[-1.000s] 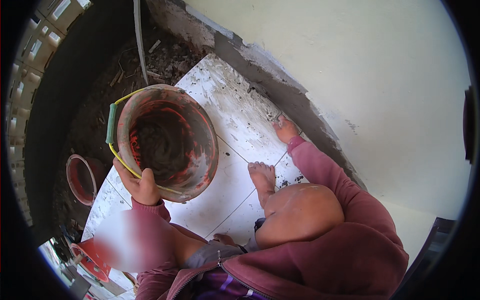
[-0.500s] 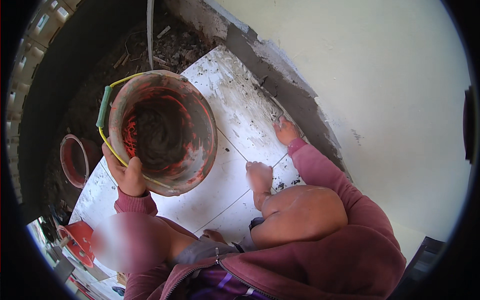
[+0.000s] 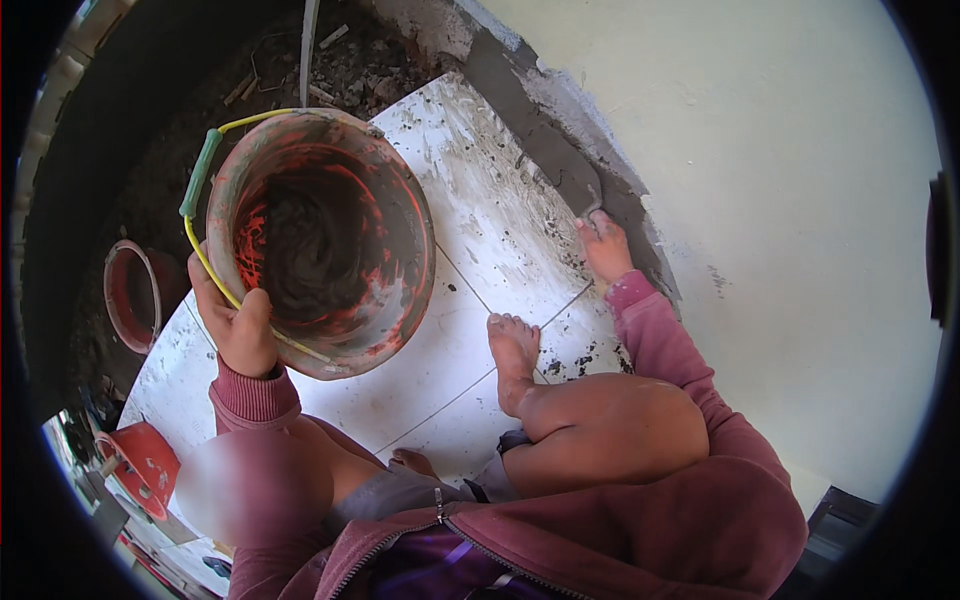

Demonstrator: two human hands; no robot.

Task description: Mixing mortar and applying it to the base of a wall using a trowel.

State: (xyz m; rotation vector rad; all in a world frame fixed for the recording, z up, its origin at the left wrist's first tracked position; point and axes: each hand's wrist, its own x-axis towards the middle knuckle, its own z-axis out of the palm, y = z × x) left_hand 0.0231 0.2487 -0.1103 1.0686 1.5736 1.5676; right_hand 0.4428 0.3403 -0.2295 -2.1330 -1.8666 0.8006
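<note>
My left hand grips the left side of a large bucket, tilted toward me, with wet grey mortar inside, streaked red walls, and a yellow handle with a green grip. My right hand is closed on what looks like a trowel, its bent neck showing and its blade hard to make out, at the grey mortar strip along the base of the pale wall. My bare foot rests on white floor tiles spattered with mortar, between my hands.
A smaller reddish bucket sits on the dark ground left of the tile edge. A red container lies at the lower left. Rubble and an upright pale strip are beyond the tiles. A dark wall curves along the left.
My right hand has moved forward and rightward along the mortar strip with the tool. The bucket and my left hand appear higher and further left in the view, which has itself shifted.
</note>
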